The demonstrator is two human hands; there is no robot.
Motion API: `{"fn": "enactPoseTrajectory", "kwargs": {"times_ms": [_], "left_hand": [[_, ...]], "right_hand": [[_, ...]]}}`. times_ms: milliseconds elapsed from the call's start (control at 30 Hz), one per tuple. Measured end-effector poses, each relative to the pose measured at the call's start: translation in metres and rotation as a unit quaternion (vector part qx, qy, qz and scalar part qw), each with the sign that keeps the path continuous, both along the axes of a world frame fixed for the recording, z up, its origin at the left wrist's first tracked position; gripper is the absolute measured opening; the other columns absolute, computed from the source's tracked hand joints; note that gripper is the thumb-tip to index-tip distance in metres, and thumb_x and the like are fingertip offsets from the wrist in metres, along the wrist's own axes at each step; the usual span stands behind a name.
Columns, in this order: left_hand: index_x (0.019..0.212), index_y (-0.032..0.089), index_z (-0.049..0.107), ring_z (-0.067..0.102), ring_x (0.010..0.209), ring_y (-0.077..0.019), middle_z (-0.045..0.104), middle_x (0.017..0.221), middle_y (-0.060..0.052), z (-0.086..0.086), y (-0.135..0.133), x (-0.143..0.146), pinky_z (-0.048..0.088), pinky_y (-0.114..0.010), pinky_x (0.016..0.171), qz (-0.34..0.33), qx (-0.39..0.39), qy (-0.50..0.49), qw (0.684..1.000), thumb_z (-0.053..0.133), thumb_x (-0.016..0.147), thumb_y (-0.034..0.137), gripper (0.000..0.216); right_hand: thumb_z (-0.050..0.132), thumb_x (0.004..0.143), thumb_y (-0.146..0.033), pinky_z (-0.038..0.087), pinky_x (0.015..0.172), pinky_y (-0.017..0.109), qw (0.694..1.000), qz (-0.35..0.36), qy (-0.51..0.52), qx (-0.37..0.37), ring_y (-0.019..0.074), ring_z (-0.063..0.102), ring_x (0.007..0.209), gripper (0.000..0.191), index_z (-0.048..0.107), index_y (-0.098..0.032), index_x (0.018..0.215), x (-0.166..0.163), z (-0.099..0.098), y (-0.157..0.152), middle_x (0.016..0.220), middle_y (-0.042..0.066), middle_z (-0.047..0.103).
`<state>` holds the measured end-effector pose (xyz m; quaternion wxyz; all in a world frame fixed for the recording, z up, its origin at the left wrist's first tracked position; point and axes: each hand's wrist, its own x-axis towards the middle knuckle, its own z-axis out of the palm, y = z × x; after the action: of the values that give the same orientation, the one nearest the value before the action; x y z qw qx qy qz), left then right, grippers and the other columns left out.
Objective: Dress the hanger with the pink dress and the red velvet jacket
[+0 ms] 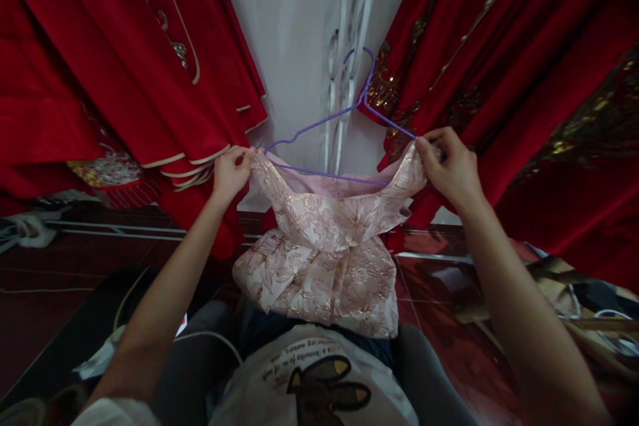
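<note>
Head view: a brocade garment (324, 223) on a purple hanger (365, 98), held between two bare hands. With the hanger as landmark, the garment lay just below it, its shoulder straps (410, 168) around the hanger's two ends and its pink lining (324, 184) showing behind the hanger's lower bar. The left hand (232, 174) was at the hanger's left end, thumb and fingers pinched close on the strap there; the right hand (452, 168) was at the opposite end, its thumb and forefinger nipping the other strap, the remaining fingers curled. Whether either pinch also took in the hanger's wire could not be told.

Handling, as judged from appearance: the garment was probably light, yet fairly stiff for cloth, since the flared lower part (319, 279) below the hanger stood out in firm folds. The metallic floral weave was likely somewhat rough and prone to snagging, the lining smoother and more slippery. The hanger appeared thin and light, likely to flex if pressed hard. The sounder holds were the straps, at the hanger's ends, where cloth and support met; the loose flared edge offered poorer control. Beyond the hanger was a pale cabinet (284, 26), with red drapery (174, 80) to the left and right of the hanger.
</note>
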<state>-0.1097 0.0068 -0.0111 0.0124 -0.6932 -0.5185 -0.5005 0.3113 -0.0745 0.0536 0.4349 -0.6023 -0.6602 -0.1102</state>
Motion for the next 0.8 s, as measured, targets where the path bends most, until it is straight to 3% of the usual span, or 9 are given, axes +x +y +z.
{"fn": "enactPoseTrajectory", "kwargs": {"times_ms": [233,300,367,433,533,567,633,700,800], "left_hand": [[0.085,0.019,0.068,0.059,0.085,-0.0174,0.068,0.084,-0.003,0.056,0.008,0.051,0.044,-0.032,0.087,-0.077,0.051,0.06,0.994,0.052,0.091,0.043,0.03],[0.083,0.019,0.068,0.058,0.084,-0.017,0.067,0.082,-0.003,0.064,0.005,0.055,0.044,-0.032,0.086,-0.097,0.047,0.068,0.992,0.053,0.091,0.045,0.031],[0.082,0.019,0.066,0.058,0.079,-0.0157,0.066,0.079,-0.003,0.059,0.006,0.049,0.046,-0.03,0.08,-0.12,0.024,0.044,0.992,0.05,0.092,0.047,0.034],[0.085,0.019,0.063,0.059,0.073,-0.0144,0.066,0.078,-0.003,0.041,0.009,0.037,0.047,-0.027,0.071,-0.128,-0.015,-0.021,0.991,0.041,0.095,0.047,0.037],[0.095,0.019,0.058,0.059,0.063,-0.014,0.066,0.076,-0.004,-0.008,0.006,0.019,0.049,-0.028,0.064,-0.098,-0.085,-0.107,0.986,0.026,0.097,0.04,0.039],[0.094,0.018,0.058,0.059,0.063,-0.0147,0.066,0.077,-0.005,-0.027,0.001,0.016,0.05,-0.029,0.066,-0.104,-0.127,-0.082,0.983,0.027,0.096,0.038,0.037],[0.096,0.018,0.059,0.064,0.078,-0.0191,0.068,0.091,-0.008,-0.065,-0.012,0.014,0.052,-0.032,0.074,-0.118,-0.19,0.04,0.974,0.049,0.085,0.043,0.029],[0.108,0.016,0.059,0.061,0.103,-0.0273,0.064,0.111,-0.013,-0.095,-0.026,0.015,0.049,-0.04,0.09,-0.124,-0.18,0.159,0.963,0.065,0.074,0.048,0.047],[0.103,0.016,0.062,0.059,0.106,-0.0295,0.064,0.109,-0.014,-0.118,-0.027,0.015,0.046,-0.045,0.096,-0.113,-0.191,0.191,0.956,0.058,0.08,0.041,0.034]], "right_hand": [[0.049,0.092,-0.045,0.042,0.063,0.026,0.999,0.024,0.023,-0.019,0.0161,0.06,0.067,0.026,0.062,-0.023,0.098,-0.006,-0.008,0.001,0.078,0.002,0.066],[0.048,0.092,-0.046,0.041,0.062,0.026,0.998,0.034,0.031,-0.03,0.0159,0.06,0.067,0.028,0.063,-0.023,0.091,-0.005,-0.01,0.002,0.075,0.001,0.066],[0.047,0.091,-0.048,0.041,0.061,0.025,0.998,0.038,0.038,-0.04,0.0159,0.059,0.066,0.031,0.064,-0.022,0.085,-0.004,-0.012,0.004,0.071,0.001,0.065],[0.047,0.091,-0.049,0.04,0.06,0.025,0.997,0.038,0.044,-0.049,0.0161,0.059,0.065,0.033,0.064,-0.022,0.081,-0.003,-0.014,0.008,0.069,0.001,0.064],[0.047,0.09,-0.052,0.04,0.059,0.025,0.996,0.038,0.053,-0.06,0.016,0.06,0.065,0.036,0.064,-0.022,0.08,-0.004,-0.018,0.013,0.068,0.001,0.065],[0.047,0.09,-0.053,0.04,0.058,0.024,0.996,0.039,0.055,-0.064,0.0161,0.06,0.065,0.037,0.064,-0.022,0.08,-0.005,-0.019,0.015,0.067,0.001,0.065],[0.047,0.09,-0.055,0.039,0.057,0.024,0.995,0.041,0.057,-0.064,0.0165,0.06,0.065,0.039,0.064,-0.021,0.08,-0.005,-0.022,0.017,0.068,0.002,0.065],[0.048,0.09,-0.056,0.04,0.058,0.025,0.996,0.045,0.06,-0.056,0.0171,0.06,0.065,0.04,0.064,-0.02,0.08,-0.005,-0.024,0.02,0.069,0.003,0.066],[0.049,0.089,-0.055,0.04,0.058,0.026,0.995,0.053,0.066,-0.044,0.0171,0.061,0.064,0.039,0.064,-0.02,0.079,-0.003,-0.025,0.022,0.07,0.003,0.067]]}}
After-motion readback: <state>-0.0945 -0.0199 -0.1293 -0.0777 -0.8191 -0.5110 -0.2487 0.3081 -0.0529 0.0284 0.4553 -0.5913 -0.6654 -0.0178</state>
